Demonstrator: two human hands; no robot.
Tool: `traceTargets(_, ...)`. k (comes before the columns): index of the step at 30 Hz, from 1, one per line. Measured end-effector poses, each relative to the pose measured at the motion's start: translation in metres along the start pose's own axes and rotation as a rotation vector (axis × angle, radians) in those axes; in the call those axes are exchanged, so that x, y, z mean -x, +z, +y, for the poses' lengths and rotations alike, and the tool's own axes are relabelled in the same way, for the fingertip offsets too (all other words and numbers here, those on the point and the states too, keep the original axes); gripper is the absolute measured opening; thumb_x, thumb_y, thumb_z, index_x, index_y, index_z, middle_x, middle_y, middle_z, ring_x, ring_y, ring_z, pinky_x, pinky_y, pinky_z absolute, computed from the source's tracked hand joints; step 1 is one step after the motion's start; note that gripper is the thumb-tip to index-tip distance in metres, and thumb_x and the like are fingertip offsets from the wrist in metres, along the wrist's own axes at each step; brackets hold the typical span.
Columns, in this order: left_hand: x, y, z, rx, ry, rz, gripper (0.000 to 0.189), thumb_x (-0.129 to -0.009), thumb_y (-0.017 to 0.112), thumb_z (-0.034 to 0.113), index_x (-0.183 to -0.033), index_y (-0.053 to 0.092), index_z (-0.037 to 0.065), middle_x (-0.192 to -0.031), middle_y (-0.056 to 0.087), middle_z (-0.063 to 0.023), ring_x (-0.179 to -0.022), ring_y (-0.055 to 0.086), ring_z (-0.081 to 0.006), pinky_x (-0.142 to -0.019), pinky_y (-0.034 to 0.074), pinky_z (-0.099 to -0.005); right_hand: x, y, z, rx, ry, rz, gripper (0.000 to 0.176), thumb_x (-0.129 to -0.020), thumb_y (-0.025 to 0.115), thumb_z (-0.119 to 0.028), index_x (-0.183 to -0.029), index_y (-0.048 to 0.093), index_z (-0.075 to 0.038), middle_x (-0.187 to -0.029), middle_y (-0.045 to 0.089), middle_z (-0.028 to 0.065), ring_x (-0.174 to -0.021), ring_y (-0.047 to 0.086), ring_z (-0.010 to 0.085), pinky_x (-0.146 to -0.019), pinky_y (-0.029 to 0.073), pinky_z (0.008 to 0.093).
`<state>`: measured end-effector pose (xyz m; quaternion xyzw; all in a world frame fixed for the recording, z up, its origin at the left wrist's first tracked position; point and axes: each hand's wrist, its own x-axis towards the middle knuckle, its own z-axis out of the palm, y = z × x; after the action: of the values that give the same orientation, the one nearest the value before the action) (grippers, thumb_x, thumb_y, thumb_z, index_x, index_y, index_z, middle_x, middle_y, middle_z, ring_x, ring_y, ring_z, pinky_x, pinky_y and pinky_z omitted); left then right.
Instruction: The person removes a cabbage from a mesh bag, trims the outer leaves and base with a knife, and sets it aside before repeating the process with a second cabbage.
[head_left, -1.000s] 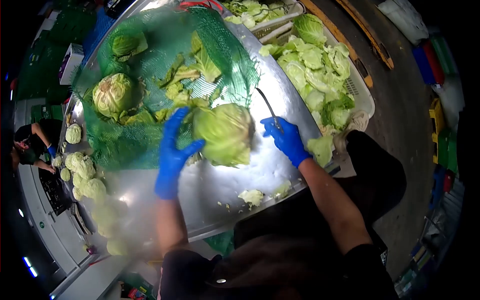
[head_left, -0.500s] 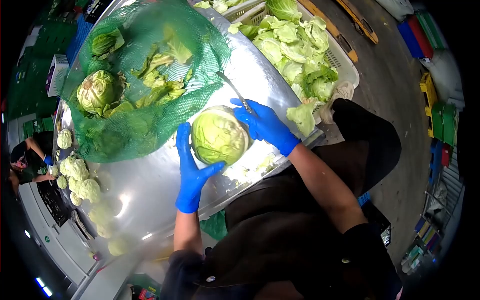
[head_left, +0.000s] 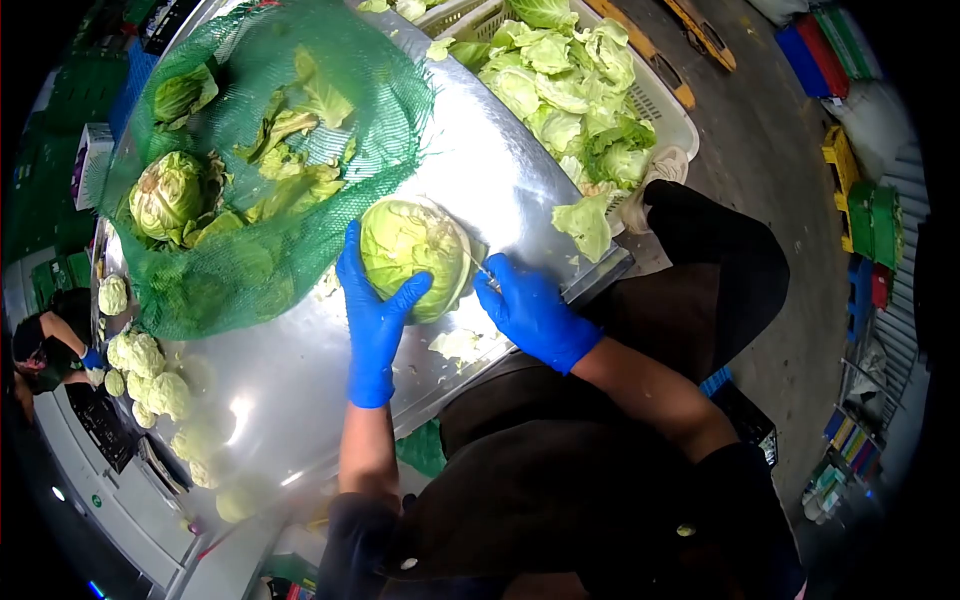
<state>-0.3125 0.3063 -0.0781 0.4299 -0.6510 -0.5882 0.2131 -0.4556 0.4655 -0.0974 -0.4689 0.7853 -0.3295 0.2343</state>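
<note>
Left hand (head_left: 375,310): fingers (head_left: 352,262) spread and wrapped over the near side of the cabbage (head_left: 405,245), thumb hooked up its front. It looks like a bracing grip, since a round head would roll on bare steel.

The cabbage sits on the bench (head_left: 290,380) close to the near edge, touching the hem of the green net sack (head_left: 250,270). That puts it within short reach of both arms.

Right hand (head_left: 532,312): fingers clenched round the knife (head_left: 478,266), handle hidden in the fist. The thin blade runs up-left to the cabbage's right flank. I can't tell whether the edge is in the leaf or only against it.

The sack lies open across the far bench with an untrimmed head (head_left: 165,195) and loose outer leaves in it. The white crate (head_left: 682,125) at the right end is heaped with stripped leaves, and one leaf (head_left: 585,225) lies at the bench edge beside it. Small scraps (head_left: 455,345) lie on the bench under the hands.

Pale trimmed heads (head_left: 140,360) are lined up along the left side. A co-worker's gloved hand (head_left: 92,358) is near them.
</note>
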Motion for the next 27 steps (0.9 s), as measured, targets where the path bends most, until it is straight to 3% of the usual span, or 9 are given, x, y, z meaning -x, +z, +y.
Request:
traceTargets(3,-0.007,-0.005,0.0,0.005,-0.036,-0.036,0.102,-0.07,0.087,0.019,-0.152,0.027,0.006,-0.138,0.036,-0.0176,-0.128,0.044,-0.031,-0.109,0.039,-0.041,-0.007,0.004,0.004,0.028,0.042,-0.091,0.018,-0.092,0.061,-0.019,-0.095,0.052,-0.003,-0.075,0.061,0.0222,-0.065,0.062,0.041,-0.056,0.047,0.0492)
traceTargets(6,-0.016,-0.006,0.002,0.007,-0.08,-0.052,0.102,-0.07,0.086,0.02,-0.152,0.027,0.005,-0.139,0.036,-0.0178,-0.128,0.044,-0.0316,-0.108,0.04,-0.041,-0.023,0.011,0.017,0.114,0.063,-0.159,0.019,-0.088,0.06,-0.024,-0.088,0.056,-0.005,-0.076,0.057,0.0158,-0.063,0.059,0.0326,-0.056,0.045,0.0474)
traceTargets(9,-0.03,-0.007,0.007,0.01,-0.161,-0.048,0.101,-0.07,0.087,0.021,-0.15,0.028,0.001,-0.138,0.036,-0.0176,-0.127,0.046,-0.0324,-0.107,0.042,-0.0412,-0.043,0.02,0.032,-0.028,0.13,-0.221,0.019,-0.089,0.059,-0.023,-0.086,0.056,-0.004,-0.077,0.06,0.0179,-0.068,0.061,0.0356,-0.06,0.048,0.0482)
traceTargets(12,-0.043,-0.008,0.008,0.12,-0.222,-0.074,0.101,-0.071,0.087,0.024,-0.15,0.029,0.0,-0.137,0.036,-0.018,-0.127,0.046,-0.0327,-0.107,0.042,-0.0418,-0.05,0.02,0.033,0.036,0.075,-0.178,0.018,-0.088,0.058,-0.019,-0.086,0.056,-0.002,-0.077,0.061,0.0193,-0.069,0.061,0.0378,-0.062,0.049,0.048)
traceTargets(18,-0.047,0.005,0.007,-0.035,-0.199,-0.001,0.102,-0.07,0.088,0.033,-0.148,0.031,-0.003,-0.132,0.039,-0.0215,-0.125,0.047,-0.0337,-0.104,0.045,-0.0398,-0.057,0.019,0.036,-0.01,0.153,-0.149,0.015,-0.086,0.056,-0.015,-0.084,0.056,-0.001,-0.08,0.061,0.0193,-0.074,0.061,0.0386,-0.066,0.049,0.0482)
traceTargets(22,-0.039,0.009,0.011,-0.112,-0.132,0.019,0.104,-0.069,0.088,0.034,-0.147,0.031,-0.005,-0.132,0.039,-0.0227,-0.122,0.05,-0.0338,-0.102,0.045,-0.0405,-0.052,-0.016,0.019,0.105,0.066,-0.293,0.025,-0.092,0.056,-0.024,-0.098,0.059,0.0,-0.094,0.065,0.0257,-0.09,0.063,0.0445,-0.079,0.051,0.0513)
traceTargets(24,-0.033,0.013,0.006,-0.177,-0.079,0.046,0.103,-0.069,0.088,0.032,-0.147,0.031,-0.007,-0.131,0.041,-0.0231,-0.12,0.051,-0.0335,-0.101,0.047,-0.0407,-0.05,-0.009,0.031,0.091,0.032,-0.29,0.023,-0.091,0.055,-0.021,-0.098,0.06,0.0,-0.096,0.066,0.0257,-0.09,0.064,0.0445,-0.08,0.051,0.051)
traceTargets(26,-0.049,0.004,-0.003,-0.013,-0.177,-0.009,0.101,-0.07,0.087,0.03,-0.146,0.032,-0.008,-0.132,0.044,-0.0231,-0.119,0.053,-0.0326,-0.099,0.048,-0.0407,-0.053,0.005,0.041,0.1,0.081,-0.315,0.022,-0.091,0.054,-0.019,-0.099,0.062,0.0,-0.097,0.066,0.0257,-0.091,0.064,0.0444,-0.081,0.051,0.0506)
traceTargets(27,-0.048,0.006,0.022,0.135,-0.221,-0.073,0.1,-0.07,0.087,0.027,-0.146,0.032,-0.008,-0.133,0.046,-0.0227,-0.119,0.053,-0.032,-0.099,0.048,-0.0405,-0.06,0.016,0.039,0.113,0.144,-0.332,0.022,-0.09,0.054,-0.018,-0.099,0.062,0.0,-0.098,0.066,0.0258,-0.092,0.064,0.0443,-0.081,0.051,0.0504)
